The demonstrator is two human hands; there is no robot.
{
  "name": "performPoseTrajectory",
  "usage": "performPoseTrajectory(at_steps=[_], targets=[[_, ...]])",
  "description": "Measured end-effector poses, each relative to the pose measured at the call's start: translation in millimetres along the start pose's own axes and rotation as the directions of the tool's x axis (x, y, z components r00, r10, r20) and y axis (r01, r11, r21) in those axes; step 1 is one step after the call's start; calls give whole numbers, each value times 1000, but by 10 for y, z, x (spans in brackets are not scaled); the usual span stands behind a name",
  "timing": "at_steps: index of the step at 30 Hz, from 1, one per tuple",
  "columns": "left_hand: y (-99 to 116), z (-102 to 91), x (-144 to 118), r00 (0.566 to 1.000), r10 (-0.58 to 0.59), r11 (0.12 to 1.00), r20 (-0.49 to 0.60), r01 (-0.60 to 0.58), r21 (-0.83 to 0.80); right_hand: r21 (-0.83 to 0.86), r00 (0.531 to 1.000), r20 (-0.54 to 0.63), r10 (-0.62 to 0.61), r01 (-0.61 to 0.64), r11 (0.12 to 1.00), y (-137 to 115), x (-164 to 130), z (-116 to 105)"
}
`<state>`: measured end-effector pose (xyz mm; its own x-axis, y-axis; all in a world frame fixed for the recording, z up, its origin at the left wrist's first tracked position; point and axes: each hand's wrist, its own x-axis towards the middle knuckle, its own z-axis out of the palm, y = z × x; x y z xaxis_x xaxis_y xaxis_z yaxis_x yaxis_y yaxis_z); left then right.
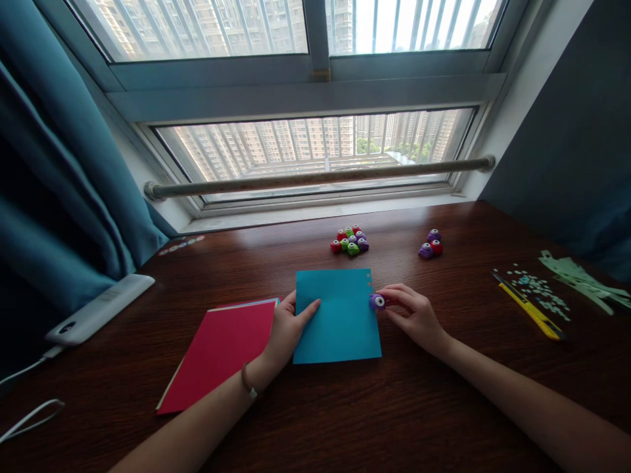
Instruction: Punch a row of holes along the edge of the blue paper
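My left hand (290, 320) grips the left edge of a blue sheet of paper (338, 322), thumb on top and fingers underneath. At the sheet's right edge, my right hand (413, 312) pinches a small purple craft punch (377, 301). Small punched holes (368, 280) run down the paper's upper right edge, just above the punch. Beyond the sheet sits a cluster of red, green and purple craft punches (351, 240). Farther right is a smaller group of purple and red punches (430, 244).
Red paper (221, 348) lies stacked under my left forearm. To the right are a yellow utility knife (530, 309), paper bits (539, 291) and pale green strips (584, 279). A white power bank (101, 309) with a cable rests at left. A window rail (320, 177) crosses behind the table (345, 414).
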<state>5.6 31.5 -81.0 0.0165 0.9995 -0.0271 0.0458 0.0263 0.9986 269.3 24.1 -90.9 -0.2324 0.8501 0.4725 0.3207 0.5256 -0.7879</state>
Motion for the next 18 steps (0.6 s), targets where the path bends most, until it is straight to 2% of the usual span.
performPoseTrajectory(at_steps=[18], targets=[[5,14,-64,999,54,995,-7,-53,85,16,998,28,-50,50,999,26,-18,4]])
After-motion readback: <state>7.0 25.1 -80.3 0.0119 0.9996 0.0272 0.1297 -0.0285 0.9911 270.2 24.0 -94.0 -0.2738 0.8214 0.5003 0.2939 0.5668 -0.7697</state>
